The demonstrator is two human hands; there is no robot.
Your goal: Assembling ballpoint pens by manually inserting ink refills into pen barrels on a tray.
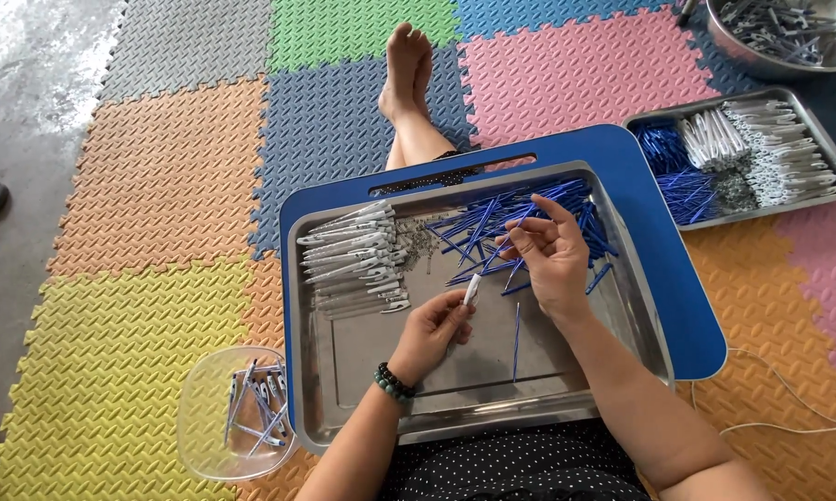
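My left hand [433,329] holds a white pen barrel [472,289] upright over a steel tray [455,380] on a blue lap board [687,306]. My right hand [552,255] pinches a thin blue refill [509,239] just above the barrel's tip. A heap of blue refills [492,218] lies at the tray's far right, behind that hand. White pen barrels [353,260] are stacked at the tray's left, with small springs [421,247] beside them. One loose refill [516,341] lies on the tray's bare middle.
A clear plastic bowl [237,413] with several finished pens sits at the lower left. A second steel tray [826,148] of parts and a metal bowl [761,60] are at the upper right. Coloured foam mats cover the floor; my bare feet [407,70] stretch ahead.
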